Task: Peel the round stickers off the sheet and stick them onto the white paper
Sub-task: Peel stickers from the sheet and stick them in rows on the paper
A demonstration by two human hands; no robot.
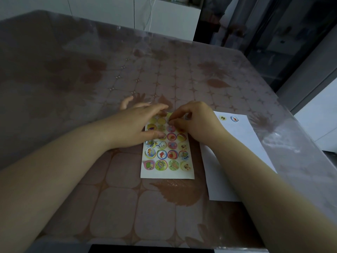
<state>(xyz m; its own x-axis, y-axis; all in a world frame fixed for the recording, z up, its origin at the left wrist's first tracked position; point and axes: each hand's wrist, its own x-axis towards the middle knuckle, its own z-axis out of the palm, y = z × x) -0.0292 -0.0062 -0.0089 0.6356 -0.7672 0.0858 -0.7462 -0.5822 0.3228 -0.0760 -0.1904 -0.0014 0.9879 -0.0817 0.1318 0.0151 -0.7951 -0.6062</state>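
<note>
A table (118, 207) covered in a brown cloth of rounded squares and leaf prints, under a clear plastic sheet, fills the view, and two bare forearms reach forward over it. Between them lies the white rectangular sticker sheet (166, 173), flat on the table with its short edge towards the person. Its near rows are full of colourful round cartoon stickers.

The left hand (133, 125) lies flat over the far left part of the sheet. Its fingers are straight and spread, and its thumb presses down on the sheet. The right hand (198, 119) sits over the far right part with curled fingers. Its thumb and forefinger tips meet at the near edge of a pale yellow round sticker (169, 116) in the far rows, pinching at it; whether the edge is lifted cannot be told.

Just right of the sheet, partly under the right forearm, lies the plain white paper (242, 136). It is turned at an angle. Near its far edge sit a yellowish stuck-on sticker (222, 117) and a blue-ringed stuck-on sticker (234, 119), side by side.

Beyond the table stand a white cabinet (169, 19), with a thin white cable (151, 13) hanging in front of it, and a dark glass door (273, 24) to the right.
</note>
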